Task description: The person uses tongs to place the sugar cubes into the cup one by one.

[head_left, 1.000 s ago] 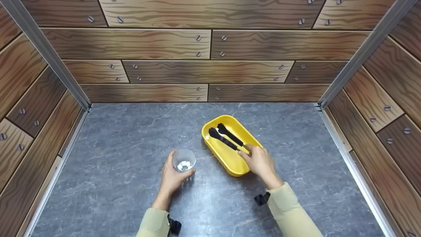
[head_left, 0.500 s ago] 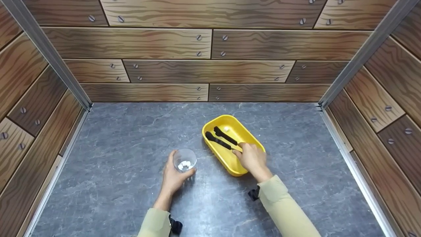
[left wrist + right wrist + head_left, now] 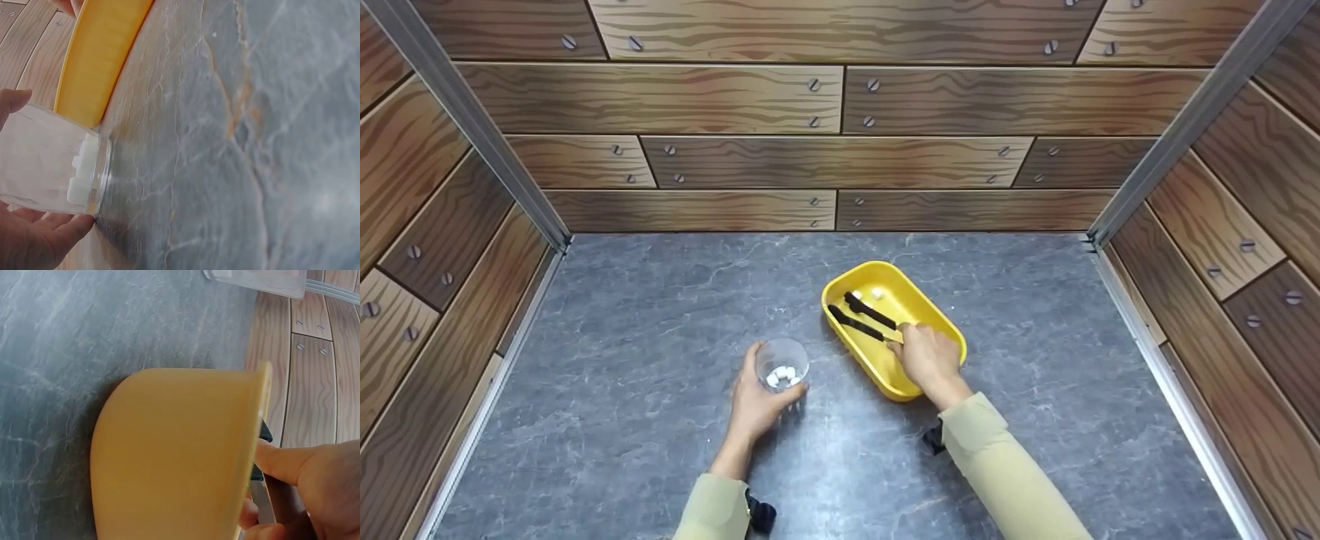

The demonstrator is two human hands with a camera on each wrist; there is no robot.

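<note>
My left hand grips a clear cup that stands upright on the grey surface, thumb on its near side. Several small white pieces, like mini marshmallows, lie at the cup's bottom. With my right hand I hold a pair of tongs with black tips, reaching down into a yellow tray. The tong arms stand apart. A white piece lies in the tray's far end, and another shows partly behind the upper tip. In the right wrist view the tray's wall hides most of the tongs.
The grey marbled tabletop runs under everything. Wood-patterned panels close it in at the back and both sides, with metal strips along the side edges. The tray sits to the right of the cup, a short gap between them.
My right hand and the tongs have moved left and lower in the tray, uncovering a white piece near its far end. The left hand and cup have stayed in place.
</note>
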